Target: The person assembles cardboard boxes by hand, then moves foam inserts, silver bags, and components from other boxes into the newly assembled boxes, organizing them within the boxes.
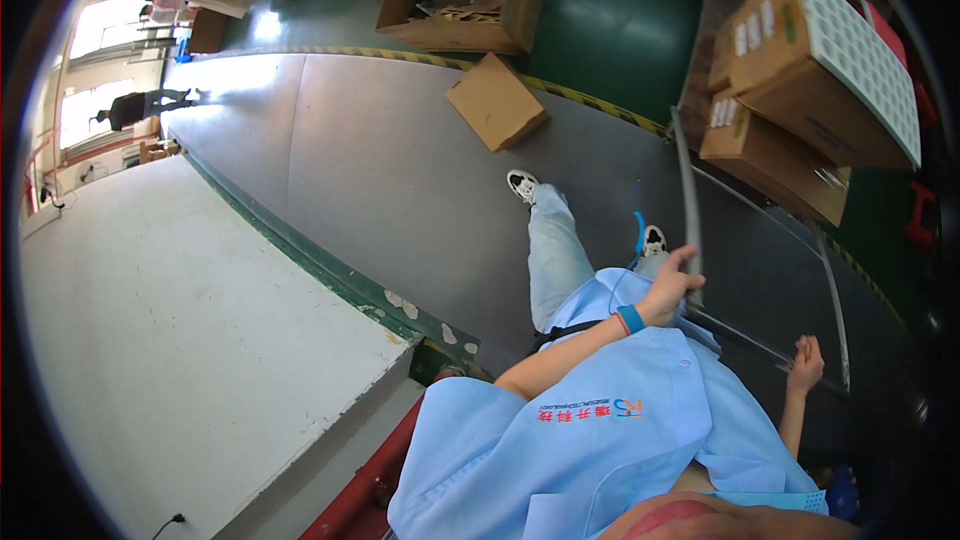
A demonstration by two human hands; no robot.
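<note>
My left hand [668,292], with a blue band at its wrist, is closed at the near end of a long grey bar [687,200]. This bar forms one side of a large rectangular metal-edged frame [836,315]; whether the frame has a panel in it, I cannot tell. Beside the frame's near edge is my right hand [805,368], its fingers curled. What those fingers hold, if anything, is too small to make out. A blue strap [638,230] hangs by my leg, close to the left hand.
Cardboard boxes [775,140] are stacked at the right, a white dotted sheet on top. A closed carton [497,102] lies on the grey floor ahead; an open carton [460,25] stands beyond the striped tape. A white wall [190,340] fills the left. Someone [140,108] walks far off.
</note>
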